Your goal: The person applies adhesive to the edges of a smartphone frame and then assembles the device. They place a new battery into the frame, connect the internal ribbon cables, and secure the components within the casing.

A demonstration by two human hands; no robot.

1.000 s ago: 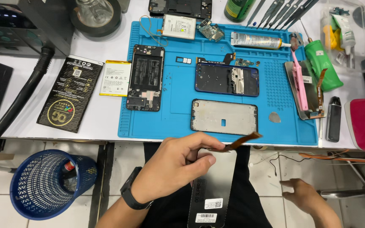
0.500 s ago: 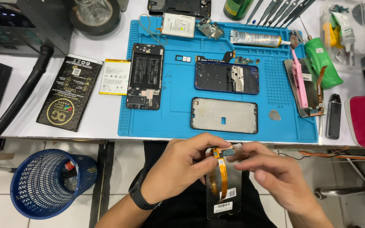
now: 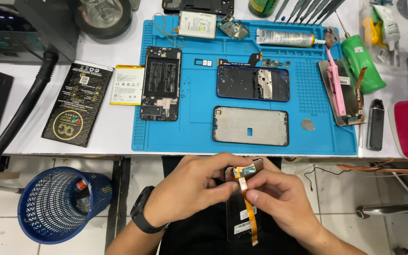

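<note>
Seen from above, a person's two bare hands meet over their lap, just below the near edge of a white table [image 3: 119, 137]. The left hand [image 3: 190, 193], a black watch [image 3: 140, 216] on its wrist, is closed in a grip around the upper edge of a dark phone screen panel [image 3: 238, 215], held face down and lengthwise away from the body. The right hand [image 3: 279, 198] pinches an orange ribbon cable [image 3: 247, 208] that runs down the panel's back, fingertips close to the left hand's, probably so the panel stays steady while the thin cable is handled. The panel's lower end is cut off by the picture's edge, and the fingers hide where the cable joins.

Beyond the hands, a blue work mat [image 3: 194, 123] lies on the table. On it rest a grey phone frame [image 3: 251, 125], a blue phone body [image 3: 253, 83] and a black phone frame [image 3: 160, 83], laid apart within easy reach. A tube of glue [image 3: 286, 38] lies further back. Left of the mat sits a flat black box [image 3: 77, 109]. A blue mesh bin [image 3: 57, 205] stands on the floor, left.
</note>
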